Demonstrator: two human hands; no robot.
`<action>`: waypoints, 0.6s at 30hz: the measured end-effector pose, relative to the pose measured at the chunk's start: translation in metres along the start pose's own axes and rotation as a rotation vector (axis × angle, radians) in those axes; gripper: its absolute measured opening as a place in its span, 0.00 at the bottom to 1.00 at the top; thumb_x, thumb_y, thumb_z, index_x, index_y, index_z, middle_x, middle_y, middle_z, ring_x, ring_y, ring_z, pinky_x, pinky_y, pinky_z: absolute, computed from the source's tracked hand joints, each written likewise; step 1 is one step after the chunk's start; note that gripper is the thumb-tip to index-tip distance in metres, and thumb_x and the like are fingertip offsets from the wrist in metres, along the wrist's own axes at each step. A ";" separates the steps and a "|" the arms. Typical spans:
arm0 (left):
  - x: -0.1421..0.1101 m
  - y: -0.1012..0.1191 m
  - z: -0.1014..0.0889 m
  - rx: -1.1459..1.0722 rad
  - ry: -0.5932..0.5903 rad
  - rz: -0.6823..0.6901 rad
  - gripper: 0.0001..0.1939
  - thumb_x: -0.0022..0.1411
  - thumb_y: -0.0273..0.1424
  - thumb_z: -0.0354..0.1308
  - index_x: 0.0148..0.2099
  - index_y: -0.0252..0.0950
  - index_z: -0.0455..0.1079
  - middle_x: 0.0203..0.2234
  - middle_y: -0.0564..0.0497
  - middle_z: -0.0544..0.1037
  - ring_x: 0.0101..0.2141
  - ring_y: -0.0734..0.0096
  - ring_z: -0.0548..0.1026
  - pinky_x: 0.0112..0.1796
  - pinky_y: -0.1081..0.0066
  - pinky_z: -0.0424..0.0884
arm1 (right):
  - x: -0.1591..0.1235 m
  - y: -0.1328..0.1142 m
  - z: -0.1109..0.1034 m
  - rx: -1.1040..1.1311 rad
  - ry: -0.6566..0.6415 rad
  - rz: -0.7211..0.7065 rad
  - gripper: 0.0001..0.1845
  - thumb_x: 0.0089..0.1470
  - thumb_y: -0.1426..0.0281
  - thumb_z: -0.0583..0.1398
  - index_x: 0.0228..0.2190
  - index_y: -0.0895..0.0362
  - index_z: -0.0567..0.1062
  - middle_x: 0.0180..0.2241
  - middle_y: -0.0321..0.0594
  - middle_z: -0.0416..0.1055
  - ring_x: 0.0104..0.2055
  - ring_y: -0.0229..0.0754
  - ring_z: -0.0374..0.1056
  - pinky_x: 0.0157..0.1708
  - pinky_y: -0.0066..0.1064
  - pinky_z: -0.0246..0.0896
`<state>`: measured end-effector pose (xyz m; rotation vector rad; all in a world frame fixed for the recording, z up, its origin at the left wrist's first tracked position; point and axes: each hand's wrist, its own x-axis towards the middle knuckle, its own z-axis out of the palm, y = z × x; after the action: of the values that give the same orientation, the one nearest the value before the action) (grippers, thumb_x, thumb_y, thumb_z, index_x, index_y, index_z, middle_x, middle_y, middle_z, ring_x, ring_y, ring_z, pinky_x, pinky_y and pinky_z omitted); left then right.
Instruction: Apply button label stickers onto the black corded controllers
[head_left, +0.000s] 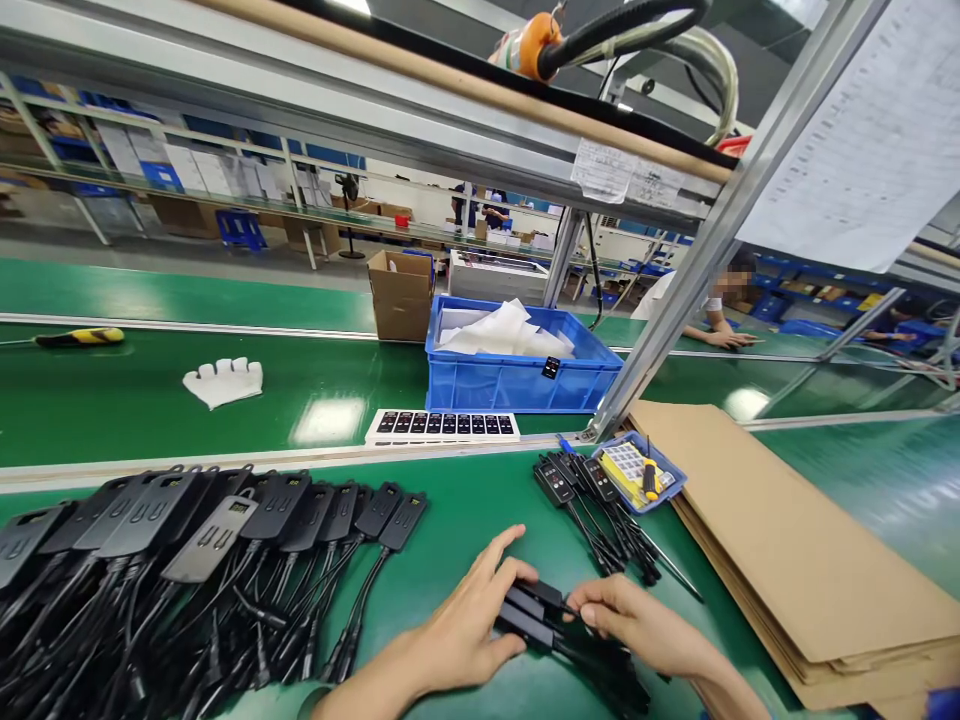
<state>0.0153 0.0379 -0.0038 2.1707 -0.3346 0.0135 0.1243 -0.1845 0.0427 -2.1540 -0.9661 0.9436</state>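
My left hand (pixel 469 615) and my right hand (pixel 637 625) meet low in the middle of the green bench, both gripping a small black cabled device (pixel 534 612). The left thumb and fingers pinch its near end while the index finger points outward. My right fingers curl over its far end and the trailing black cable (pixel 600 670). A row of several similar black devices (pixel 202 525) with cables lies fanned out to the left. A smaller bunch of black devices (pixel 581 485) lies just beyond my hands.
A small blue tray (pixel 671 478) of yellow-marked parts sits by a stack of cardboard sheets (pixel 787 540) on the right. A label sheet (pixel 442 427), blue crate (pixel 517 380), white glove (pixel 223 381), cardboard box (pixel 401 295) and screwdriver (pixel 79 337) lie on the conveyor. Another person's arm (pixel 720 335) rests far right.
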 end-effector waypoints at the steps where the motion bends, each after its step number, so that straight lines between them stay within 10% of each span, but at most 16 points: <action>1: 0.000 0.000 0.000 -0.001 -0.015 0.008 0.35 0.52 0.29 0.62 0.60 0.42 0.55 0.66 0.43 0.42 0.64 0.51 0.44 0.59 0.51 0.52 | 0.001 0.000 0.000 -0.029 -0.021 -0.028 0.13 0.56 0.71 0.50 0.33 0.56 0.74 0.27 0.36 0.71 0.30 0.39 0.66 0.31 0.26 0.58; 6: 0.004 0.000 -0.002 0.091 -0.077 0.101 0.34 0.56 0.42 0.61 0.63 0.46 0.54 0.58 0.45 0.64 0.62 0.53 0.54 0.62 0.48 0.44 | 0.028 0.004 -0.005 -0.544 0.324 -0.084 0.14 0.60 0.72 0.50 0.28 0.55 0.73 0.30 0.37 0.71 0.33 0.39 0.69 0.34 0.26 0.60; 10: 0.005 0.002 -0.003 0.198 -0.100 0.110 0.40 0.58 0.41 0.59 0.67 0.45 0.42 0.65 0.44 0.51 0.64 0.51 0.44 0.61 0.42 0.37 | 0.064 0.019 -0.010 -0.829 0.685 0.148 0.08 0.59 0.72 0.53 0.30 0.59 0.70 0.31 0.46 0.70 0.32 0.45 0.70 0.29 0.30 0.60; 18: 0.003 0.002 -0.001 0.292 -0.062 0.094 0.41 0.57 0.40 0.61 0.66 0.51 0.43 0.66 0.46 0.28 0.64 0.41 0.33 0.56 0.33 0.36 | 0.057 0.039 0.003 -0.929 0.664 0.038 0.06 0.53 0.76 0.56 0.27 0.55 0.66 0.27 0.39 0.68 0.30 0.44 0.70 0.28 0.30 0.59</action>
<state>0.0182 0.0369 -0.0017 2.4454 -0.4963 0.0512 0.1639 -0.1603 -0.0083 -2.9177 -1.1118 -0.3463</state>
